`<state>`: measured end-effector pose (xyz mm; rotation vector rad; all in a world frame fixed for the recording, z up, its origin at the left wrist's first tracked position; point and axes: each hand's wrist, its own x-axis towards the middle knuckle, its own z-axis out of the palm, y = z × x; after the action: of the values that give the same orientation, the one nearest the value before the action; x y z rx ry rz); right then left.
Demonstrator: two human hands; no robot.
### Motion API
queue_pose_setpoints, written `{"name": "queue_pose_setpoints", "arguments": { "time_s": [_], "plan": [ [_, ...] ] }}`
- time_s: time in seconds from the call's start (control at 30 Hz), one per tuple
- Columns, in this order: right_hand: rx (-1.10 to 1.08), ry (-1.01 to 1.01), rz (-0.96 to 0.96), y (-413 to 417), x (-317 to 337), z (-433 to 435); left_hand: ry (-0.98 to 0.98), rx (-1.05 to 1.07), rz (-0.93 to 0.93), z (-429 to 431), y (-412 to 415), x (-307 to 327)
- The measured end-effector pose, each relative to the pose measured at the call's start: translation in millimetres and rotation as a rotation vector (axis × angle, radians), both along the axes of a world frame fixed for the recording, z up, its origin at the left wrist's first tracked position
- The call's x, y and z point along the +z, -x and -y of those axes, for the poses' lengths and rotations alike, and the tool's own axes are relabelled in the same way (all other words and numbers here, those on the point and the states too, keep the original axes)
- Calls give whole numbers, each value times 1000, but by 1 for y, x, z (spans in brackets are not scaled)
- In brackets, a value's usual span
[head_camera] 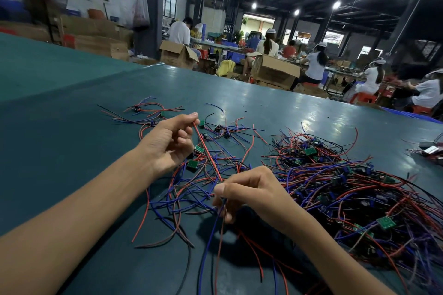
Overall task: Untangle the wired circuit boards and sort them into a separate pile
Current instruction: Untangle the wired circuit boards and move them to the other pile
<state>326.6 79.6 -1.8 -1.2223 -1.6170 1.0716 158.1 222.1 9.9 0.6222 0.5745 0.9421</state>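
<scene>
A big tangled heap of small green circuit boards with red, blue and black wires lies on the right of the dark green table. A looser tangle of wired boards sits between my hands. My left hand pinches the far end of a red wire that runs taut down to my right hand. My right hand pinches a bunch of blue and red wires that hang below it. Two green boards lie just right of my left hand. A few separated wired boards lie spread out farther back.
At the table's far right edge sits a small device with wires. Beyond the table stand open cardboard boxes, and several people work seated at benches. Stacked cartons line the left wall.
</scene>
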Motion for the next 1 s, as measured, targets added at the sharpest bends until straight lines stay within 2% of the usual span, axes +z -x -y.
{"name": "queue_pose_setpoints", "arguments": {
  "time_s": [0.17, 0.37, 0.43, 0.53, 0.67, 0.77, 1.0],
  "plan": [
    [-5, -3, 15, 2, 0, -1, 64, 7, 110, 3, 1, 2],
    [-17, 26, -64, 4, 1, 0, 86, 59, 186, 4, -3, 1],
    [-22, 28, -101, 5, 1, 0, 3, 27, 142, 6, -5, 0],
    [-58, 17, -211, 9, 1, -1, -222, -87, -60, 8, -9, -3],
    [-130, 17, -389, 9, 3, -5, -382, -325, -252, 17, -20, -12],
    [-150, 29, -451, 6, 4, -6, -451, -489, -238, 26, -26, -18],
    [-186, 71, -557, 8, 1, -9, -526, -494, -155, 28, -18, -13]
  ]
}}
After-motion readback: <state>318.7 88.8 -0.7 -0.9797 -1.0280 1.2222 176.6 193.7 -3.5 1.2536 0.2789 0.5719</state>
